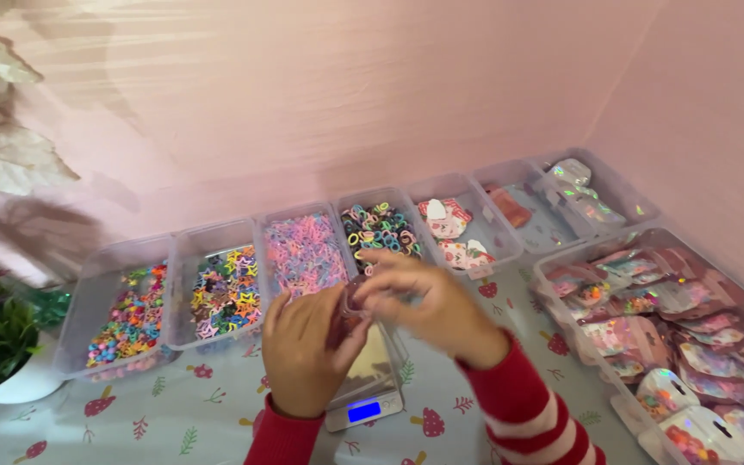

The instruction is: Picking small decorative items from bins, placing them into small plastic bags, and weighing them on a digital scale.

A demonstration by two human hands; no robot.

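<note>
Over the small scale (pixel 365 389), our left hand (pixel 301 353) and right hand (pixel 419 306) together grasp a little clear pouch (pixel 350 312), seemingly mid-filling. Next we likely need it set squarely on the scale's platform.

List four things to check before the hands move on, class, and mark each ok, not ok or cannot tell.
1. Both hands, left hand and right hand, meet on the small clear packet: ok.
2. Packet is above the small scale: ok.
3. Scale display lit: ok.
4. Packet contents: cannot tell, blurred.
5. Bead trays within view behind the hands: ok.
</note>
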